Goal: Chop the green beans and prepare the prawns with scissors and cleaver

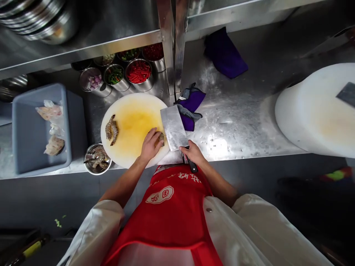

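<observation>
My right hand (192,152) is closed round the black handle of a cleaver (174,127). Its broad blade lies flat over the right edge of a round white cutting board (130,153), stained yellow in the middle. On the board my left hand (151,145) holds a shrimp (161,138) down under its fingertips, close to the blade; the fingers cover part of it. Shrimps (112,129) lie side by side at the board's left edge. More unpeeled shrimps (97,158) fill a small metal bowl (90,170) beside the board.
A grey bin (69,129) with scraps stands left. Metal cups of red chillies (139,72), chopped greens (114,75) and shallots (93,81) line the back, under a steel shelf (133,42). Purple cloths (191,105) lie right of the board. Another thick board (313,103) carries a blade.
</observation>
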### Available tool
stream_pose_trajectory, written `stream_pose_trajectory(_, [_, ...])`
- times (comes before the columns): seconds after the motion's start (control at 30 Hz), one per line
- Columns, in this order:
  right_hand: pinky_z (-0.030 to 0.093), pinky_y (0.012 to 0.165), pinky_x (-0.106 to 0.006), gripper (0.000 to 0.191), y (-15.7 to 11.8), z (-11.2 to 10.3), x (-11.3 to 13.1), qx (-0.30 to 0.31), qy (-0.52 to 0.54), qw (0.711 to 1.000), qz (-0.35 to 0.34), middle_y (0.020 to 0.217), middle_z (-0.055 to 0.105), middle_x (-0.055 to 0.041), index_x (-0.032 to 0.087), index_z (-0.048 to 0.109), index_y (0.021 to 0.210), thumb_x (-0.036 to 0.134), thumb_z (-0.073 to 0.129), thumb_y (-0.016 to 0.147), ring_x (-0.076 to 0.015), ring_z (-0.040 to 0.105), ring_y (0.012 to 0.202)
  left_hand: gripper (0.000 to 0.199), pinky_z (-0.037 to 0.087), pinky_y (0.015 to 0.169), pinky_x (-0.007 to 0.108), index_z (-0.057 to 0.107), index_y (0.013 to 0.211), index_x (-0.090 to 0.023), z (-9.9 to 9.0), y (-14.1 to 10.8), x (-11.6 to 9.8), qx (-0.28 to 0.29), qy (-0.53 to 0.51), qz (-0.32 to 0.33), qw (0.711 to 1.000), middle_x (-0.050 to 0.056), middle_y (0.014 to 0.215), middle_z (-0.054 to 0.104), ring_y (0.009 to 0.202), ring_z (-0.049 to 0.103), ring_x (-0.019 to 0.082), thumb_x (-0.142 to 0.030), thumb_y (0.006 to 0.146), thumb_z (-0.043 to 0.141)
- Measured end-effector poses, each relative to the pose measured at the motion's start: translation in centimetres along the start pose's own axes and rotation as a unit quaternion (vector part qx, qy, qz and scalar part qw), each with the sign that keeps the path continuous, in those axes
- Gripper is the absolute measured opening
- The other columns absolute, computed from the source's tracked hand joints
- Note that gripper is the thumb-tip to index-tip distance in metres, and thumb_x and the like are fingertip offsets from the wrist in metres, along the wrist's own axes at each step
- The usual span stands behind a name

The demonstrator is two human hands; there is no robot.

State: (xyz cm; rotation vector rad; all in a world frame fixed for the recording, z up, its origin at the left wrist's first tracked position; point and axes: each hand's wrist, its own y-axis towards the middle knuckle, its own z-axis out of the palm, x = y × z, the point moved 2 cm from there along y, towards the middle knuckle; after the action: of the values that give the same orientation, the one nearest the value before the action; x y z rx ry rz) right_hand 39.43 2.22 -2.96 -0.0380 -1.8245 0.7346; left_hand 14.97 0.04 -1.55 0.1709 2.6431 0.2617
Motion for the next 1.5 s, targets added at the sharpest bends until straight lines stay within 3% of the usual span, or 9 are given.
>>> stream_pose_trajectory(0.1, [0.039, 0.038, -0.024, 0.028, 0.2, 0.1, 0.1, 0.011, 0.008, 1.0, 0.002, 0.046, 0.052, 0.011, 0.027, 0.037, 0.084, 0.034, 0.064, 0.086, -0.0136, 0.051, 0.036, 0.043, 0.039, 0.12, 0.047, 0.065, 0.129, -0.015, 0.9, -0.7, -0.5, 0.011, -0.008, 0.013, 1.0, 0.014, 0.148, 0.054, 0.143, 0.046, 0.025, -0.041, 0.104, 0.041])
stream_pose_trajectory(0.5, [0.038, 0.037, -0.023, 0.031, 0.9, 0.4, -1.0, 0.023, 0.034, 0.999, 0.014, 0.047, 0.052, 0.0095, 0.027, 0.037, 0.082, 0.035, 0.066, 0.086, -0.014, 0.053, 0.038, 0.036, 0.045, 0.116, 0.05, 0.067, 0.13, -0.016, 2.3, -1.6, -0.5, -0.058, 0.009, 0.047, 0.997, 0.013, 0.142, 0.061, 0.14, 0.05, 0.026, -0.029, 0.103, 0.047])
stream_pose_trajectory(0.8, [0.039, 0.039, -0.025, 0.027, 0.8, 0.4, -0.7, 0.028, 0.028, 0.999, 0.01, 0.046, 0.052, 0.0103, 0.026, 0.038, 0.085, 0.034, 0.064, 0.086, -0.0156, 0.054, 0.039, 0.05, 0.035, 0.122, 0.054, 0.045, 0.152, -0.014, 2.5, -2.3, 0.0, -0.005, 0.023, 0.1, 0.995, 0.015, 0.156, 0.044, 0.151, 0.031, 0.027, -0.022, 0.102, 0.04])
stream_pose_trajectory(1.0, [0.04, 0.04, -0.025, 0.028, 0.8, 0.7, -1.3, 0.035, 0.069, 0.997, 0.021, 0.047, 0.051, 0.0108, 0.026, 0.039, 0.088, 0.036, 0.064, 0.086, -0.016, 0.054, 0.039, 0.056, 0.032, 0.124, 0.053, 0.035, 0.157, -0.015, 2.3, -2.3, -0.1, 0.002, 0.023, 0.114, 0.993, 0.013, 0.161, 0.035, 0.152, 0.026, 0.027, -0.022, 0.102, 0.039])
stream_pose_trajectory(1.5, [0.039, 0.043, -0.025, 0.027, 0.6, 1.0, -0.3, 0.008, 0.032, 0.999, 0.025, 0.044, 0.05, 0.0107, 0.026, 0.039, 0.085, 0.039, 0.063, 0.086, -0.0161, 0.056, 0.04, 0.059, 0.03, 0.125, 0.052, 0.028, 0.16, -0.017, 2.6, -2.5, 0.2, 0.014, 0.024, 0.112, 0.993, 0.011, 0.163, 0.031, 0.153, 0.023, 0.026, -0.022, 0.102, 0.037])
